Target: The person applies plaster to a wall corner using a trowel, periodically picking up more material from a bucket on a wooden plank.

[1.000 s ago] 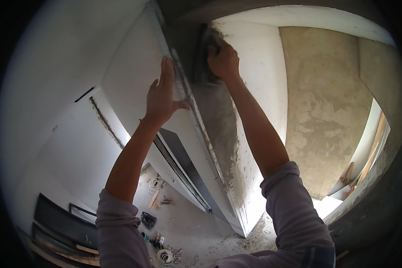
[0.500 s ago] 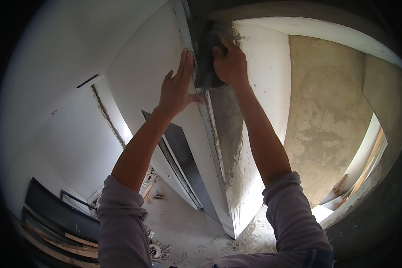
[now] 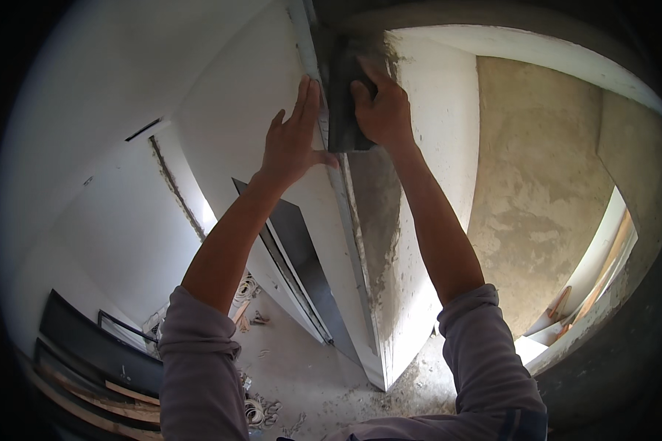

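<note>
My right hand (image 3: 387,112) grips a dark, flat plastering float (image 3: 341,121) from its right side, and the float lies against the narrow end face of the wall. Below it runs a damp-looking grey band of mortar (image 3: 373,195) with ragged edges. To the left, my left hand (image 3: 290,143) is raised against a long pale straight strip (image 3: 307,40) along the wall's corner. Its fingers point up, stretched out, and the thumb reaches across toward the strip. The float's handle is mostly hidden behind my right hand.
A dark panel (image 3: 301,242) stands along the white wall on the left. Black frames (image 3: 88,342) and wooden planks (image 3: 129,408) lie at lower left. Coiled hose (image 3: 254,413) and debris sit on the floor (image 3: 301,367). At right is a rough plastered wall (image 3: 537,191).
My right hand has shifted slightly down and right, and the float's lower edge sits a little lower on the end face. The left hand stays at the strip.
</note>
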